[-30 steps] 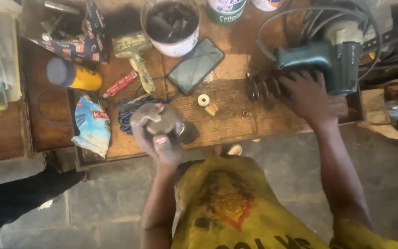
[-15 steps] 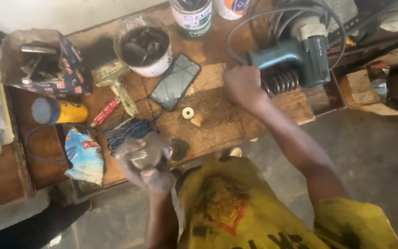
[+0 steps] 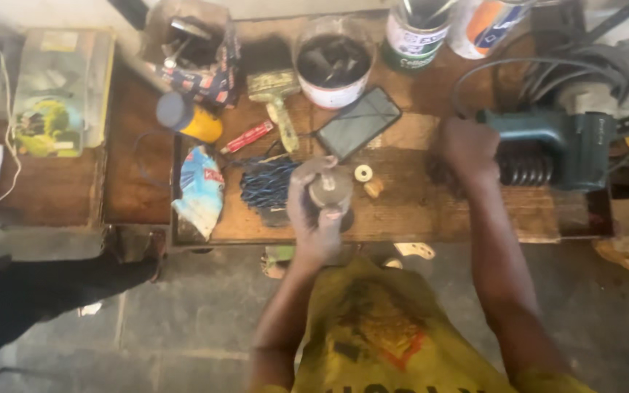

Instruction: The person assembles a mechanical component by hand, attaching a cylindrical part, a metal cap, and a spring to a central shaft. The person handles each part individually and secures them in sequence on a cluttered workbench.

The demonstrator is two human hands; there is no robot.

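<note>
— Gripping what, left hand (image 3: 314, 218)?
— Wrapped round a grey metal disc part (image 3: 330, 191) with a short stem, held over the front edge of the bench (image 3: 416, 218).
— And the right hand (image 3: 467, 149)?
— Closed in a fist beside the green power tool (image 3: 562, 145); contents hidden.
— Open room?
— Bare wood between the hands, apart from a small white ring (image 3: 363, 173). Phone (image 3: 358, 122) just behind, blue wire bundle (image 3: 267, 182) close on the left.
— Look of the part?
— Round, dull, dusty; blurred.

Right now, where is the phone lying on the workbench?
In the head view the phone lies flat at the bench's middle, screen up, just below the white tub and right of the paintbrush.
</note>
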